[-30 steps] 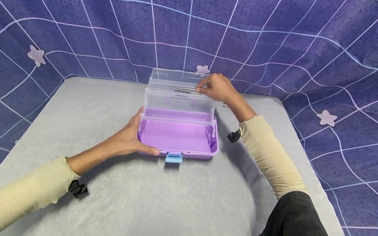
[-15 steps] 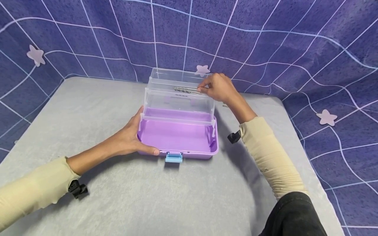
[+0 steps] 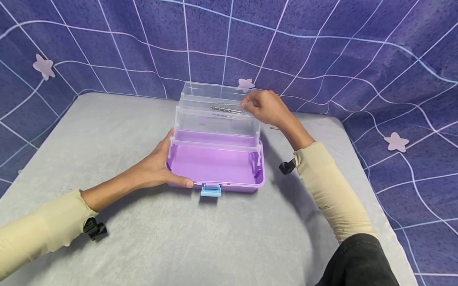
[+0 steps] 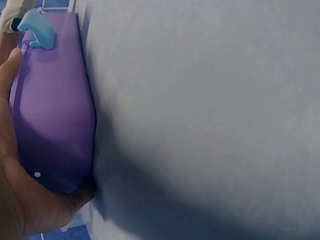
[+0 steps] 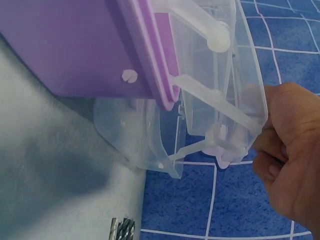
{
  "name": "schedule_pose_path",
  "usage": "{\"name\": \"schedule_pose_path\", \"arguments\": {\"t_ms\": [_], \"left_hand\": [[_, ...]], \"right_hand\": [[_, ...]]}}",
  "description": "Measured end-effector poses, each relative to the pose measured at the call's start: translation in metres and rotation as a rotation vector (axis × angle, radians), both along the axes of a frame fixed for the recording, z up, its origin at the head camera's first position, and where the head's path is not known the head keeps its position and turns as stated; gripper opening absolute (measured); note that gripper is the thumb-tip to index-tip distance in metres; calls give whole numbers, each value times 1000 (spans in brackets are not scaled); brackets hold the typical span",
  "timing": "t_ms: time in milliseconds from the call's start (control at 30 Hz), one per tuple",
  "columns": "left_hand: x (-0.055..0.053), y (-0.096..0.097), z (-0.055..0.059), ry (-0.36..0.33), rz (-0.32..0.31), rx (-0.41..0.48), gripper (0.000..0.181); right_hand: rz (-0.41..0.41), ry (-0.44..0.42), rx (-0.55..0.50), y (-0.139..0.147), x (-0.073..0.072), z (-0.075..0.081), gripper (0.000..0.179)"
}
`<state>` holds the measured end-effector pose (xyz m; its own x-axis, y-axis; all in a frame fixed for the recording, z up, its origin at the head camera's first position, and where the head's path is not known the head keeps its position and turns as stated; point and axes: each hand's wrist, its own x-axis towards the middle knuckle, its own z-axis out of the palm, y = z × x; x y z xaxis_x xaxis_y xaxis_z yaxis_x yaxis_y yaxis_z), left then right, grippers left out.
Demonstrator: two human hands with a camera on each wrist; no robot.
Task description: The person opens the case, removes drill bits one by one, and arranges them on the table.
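A purple toolbox with a blue latch stands opened on the table. My left hand grips its left end, thumb along the front rim; the left wrist view shows this hand round the purple wall. Clear stepped trays rise at the back. Metal drill bits lie in the upper tray. My right hand pinches the end of a thin drill bit over that tray's right end. In the right wrist view, the tray wall partly covers the curled fingers of this hand.
More drill bits lie on the table right of the toolbox, mostly behind the right forearm in the head view. The grey table ends at a purple gridded cloth backdrop. The clear lid hangs behind the box.
My right hand has shifted slightly to the right, and the drill bits at its fingertips have spread apart. The left hand and the toolbox have stayed in place.
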<state>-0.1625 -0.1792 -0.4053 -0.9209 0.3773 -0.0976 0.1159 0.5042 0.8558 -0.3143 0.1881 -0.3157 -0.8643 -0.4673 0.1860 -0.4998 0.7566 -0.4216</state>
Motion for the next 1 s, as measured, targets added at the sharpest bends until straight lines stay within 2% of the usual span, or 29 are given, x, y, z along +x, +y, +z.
{"name": "schedule_pose_path", "arguments": {"t_ms": [533,767,1000], "left_hand": [[-2,1,-3,18,-2,46,176],[-2,1,-3,12,7,50,176],[-1,1,-2,15,2,45,174]], "right_hand": [[-54,-101,-467,13,4,-20,26],[-85,-131,-570,16,5,-23,24],[-106,-155,-621,19,7,-24,24]]}}
